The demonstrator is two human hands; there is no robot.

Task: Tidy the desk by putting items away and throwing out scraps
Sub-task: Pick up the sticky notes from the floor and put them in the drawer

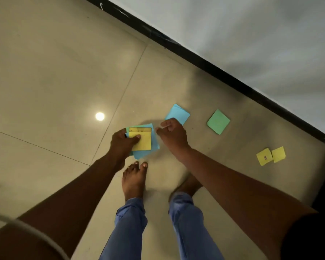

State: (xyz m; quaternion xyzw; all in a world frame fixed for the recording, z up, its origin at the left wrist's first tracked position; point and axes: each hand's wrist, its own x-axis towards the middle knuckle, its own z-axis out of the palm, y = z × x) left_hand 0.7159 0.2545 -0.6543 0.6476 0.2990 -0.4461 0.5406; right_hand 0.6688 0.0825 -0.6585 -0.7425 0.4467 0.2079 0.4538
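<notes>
We see a beige tiled floor (45, 72) with thin dark joints and one bright white light spot (99, 116) reflected on it. Far right runs a black skirting band (214, 66) under a pale grey wall (251, 34). The held stack of notes (142, 140) shows yellow on top, with a darker speckled yellow strip, over light blue and a green edge. On the floor lie a light blue note (178, 113), a green note (218, 121) and two yellow notes (270, 156). Near us, the trousers (128, 231) are blue.
</notes>
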